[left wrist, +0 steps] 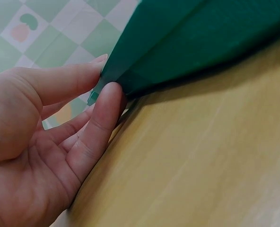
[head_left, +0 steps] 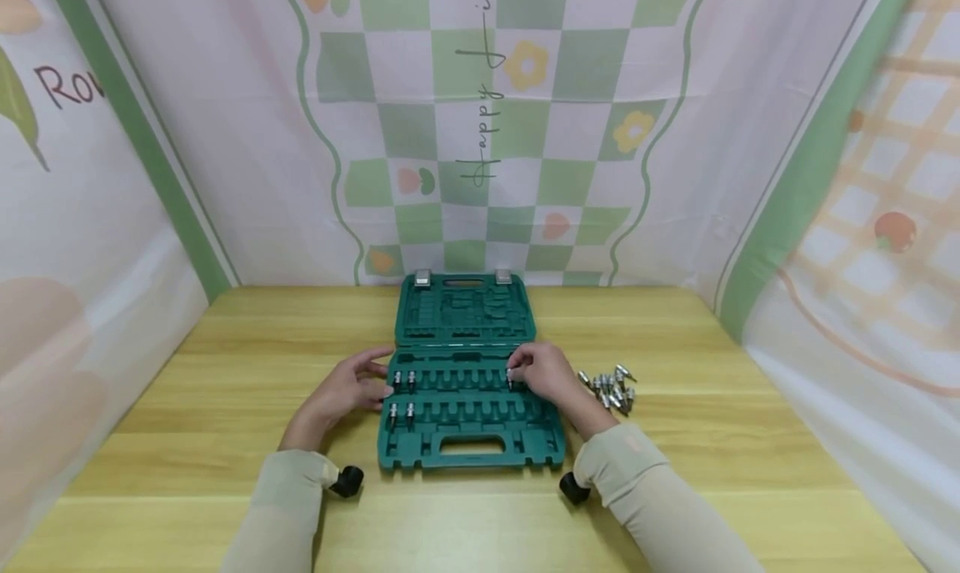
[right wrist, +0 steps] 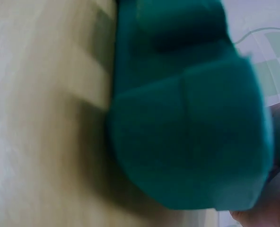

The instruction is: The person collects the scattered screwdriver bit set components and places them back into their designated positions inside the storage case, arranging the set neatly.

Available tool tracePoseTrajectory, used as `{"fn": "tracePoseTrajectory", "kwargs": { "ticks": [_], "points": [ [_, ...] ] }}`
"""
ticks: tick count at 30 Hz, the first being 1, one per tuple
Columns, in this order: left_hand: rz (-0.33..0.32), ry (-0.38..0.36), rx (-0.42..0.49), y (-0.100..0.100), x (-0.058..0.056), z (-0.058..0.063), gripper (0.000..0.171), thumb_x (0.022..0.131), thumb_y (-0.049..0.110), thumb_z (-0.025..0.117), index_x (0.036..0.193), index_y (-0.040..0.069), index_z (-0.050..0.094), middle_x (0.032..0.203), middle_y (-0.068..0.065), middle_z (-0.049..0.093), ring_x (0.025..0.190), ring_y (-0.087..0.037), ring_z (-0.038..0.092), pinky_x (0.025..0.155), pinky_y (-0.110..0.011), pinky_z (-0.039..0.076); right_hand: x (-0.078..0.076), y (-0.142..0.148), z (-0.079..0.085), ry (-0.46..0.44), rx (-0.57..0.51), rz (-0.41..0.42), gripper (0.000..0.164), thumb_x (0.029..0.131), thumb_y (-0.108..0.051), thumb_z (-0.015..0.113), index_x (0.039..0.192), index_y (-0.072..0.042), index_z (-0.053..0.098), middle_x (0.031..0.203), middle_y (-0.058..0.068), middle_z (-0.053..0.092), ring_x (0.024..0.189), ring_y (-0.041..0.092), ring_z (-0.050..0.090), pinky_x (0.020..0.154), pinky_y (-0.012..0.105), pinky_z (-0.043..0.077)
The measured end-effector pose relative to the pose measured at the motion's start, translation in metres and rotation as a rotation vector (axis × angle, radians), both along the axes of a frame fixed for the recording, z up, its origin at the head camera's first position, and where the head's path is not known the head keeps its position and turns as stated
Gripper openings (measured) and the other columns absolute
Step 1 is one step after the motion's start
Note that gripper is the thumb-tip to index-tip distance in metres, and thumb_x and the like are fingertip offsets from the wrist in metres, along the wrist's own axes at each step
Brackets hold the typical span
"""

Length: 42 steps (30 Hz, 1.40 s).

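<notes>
- Reaches in from the near left with the left hand (head_left: 351, 390), set against the left side of the green case (head_left: 471, 452).
- Holds the left fingers (left wrist: 95, 127) apart and loosely bent, touching the case edge with the tips.
- Comes in from the near right with the right hand (head_left: 546, 371), angled to the left over the right part of the case.
- Pinches a metal bit (head_left: 510, 379) between right thumb and fingertips, upright at the right end of the far row.
- Shows only part of the right hand at the right edge of the right wrist view, beyond a blurred case wall.
- Wears pale sleeves (head_left: 283, 506) and a black device (head_left: 574, 488) at each wrist.
- Has two seated bits (head_left: 411, 380) at the left of the far row and two more at the left of the near row.
- Has the lid (head_left: 465, 311) laid open on the far side.
- Leaves a pile of loose bits (head_left: 613, 390) right of the case.
- Spreads beneath as a pale wooden tabletop (head_left: 187, 473).
- Rises beyond as a green-and-white checked cloth (head_left: 465, 127), flanked left and right by printed side cloths (head_left: 885, 223).
</notes>
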<state>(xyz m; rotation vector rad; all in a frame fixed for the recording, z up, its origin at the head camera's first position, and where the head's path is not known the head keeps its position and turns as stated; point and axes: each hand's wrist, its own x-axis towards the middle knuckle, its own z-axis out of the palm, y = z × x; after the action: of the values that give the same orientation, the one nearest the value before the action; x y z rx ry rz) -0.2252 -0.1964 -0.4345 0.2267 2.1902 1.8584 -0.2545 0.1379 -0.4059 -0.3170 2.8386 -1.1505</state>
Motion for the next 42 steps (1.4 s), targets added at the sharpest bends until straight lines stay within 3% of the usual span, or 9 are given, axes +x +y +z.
{"fn": "tracePoseTrajectory", "kwargs": {
  "ticks": [6, 14, 29, 42],
  "points": [
    [0.006, 0.003, 0.000, -0.001, 0.000, 0.000, 0.065, 0.091, -0.003, 0.063, 0.149, 0.012, 0.040, 0.125, -0.023, 0.048, 0.090, -0.029, 0.063, 0.076, -0.043, 0.057, -0.001, -0.003, -0.001, 0.008, 0.017, -0.027, 0.008, 0.090, -0.012, 0.071, 0.083, -0.011, 0.067, 0.074, 0.002, 0.060, 0.065, 0.019, 0.053, 0.057, 0.034, 0.044],
    [0.003, -0.001, -0.002, 0.000, 0.001, 0.000, 0.064, 0.091, -0.003, 0.064, 0.149, 0.011, 0.040, 0.126, -0.024, 0.047, 0.091, -0.029, 0.063, 0.075, -0.042, 0.058, 0.000, 0.003, -0.003, 0.046, 0.012, -0.027, 0.006, 0.091, -0.016, 0.071, 0.089, -0.012, 0.067, 0.078, 0.002, 0.059, 0.066, 0.018, 0.052, 0.057, 0.034, 0.045],
    [0.016, -0.008, -0.006, 0.001, 0.001, 0.000, 0.064, 0.090, -0.003, 0.065, 0.148, 0.013, 0.042, 0.126, -0.022, 0.049, 0.092, -0.029, 0.062, 0.076, -0.042, 0.057, -0.005, 0.026, 0.007, 0.095, 0.007, -0.056, 0.009, 0.094, -0.018, 0.067, 0.091, -0.010, 0.065, 0.074, 0.004, 0.058, 0.062, 0.020, 0.050, 0.053, 0.034, 0.043],
    [0.022, -0.007, -0.013, 0.001, 0.001, 0.000, 0.063, 0.091, -0.003, 0.064, 0.147, 0.014, 0.043, 0.125, -0.022, 0.049, 0.091, -0.029, 0.063, 0.075, -0.042, 0.058, -0.008, 0.054, 0.007, 0.052, 0.076, -0.077, 0.010, 0.093, -0.018, 0.067, 0.092, -0.008, 0.066, 0.073, 0.006, 0.057, 0.060, 0.020, 0.050, 0.051, 0.032, 0.043]
  ]
}}
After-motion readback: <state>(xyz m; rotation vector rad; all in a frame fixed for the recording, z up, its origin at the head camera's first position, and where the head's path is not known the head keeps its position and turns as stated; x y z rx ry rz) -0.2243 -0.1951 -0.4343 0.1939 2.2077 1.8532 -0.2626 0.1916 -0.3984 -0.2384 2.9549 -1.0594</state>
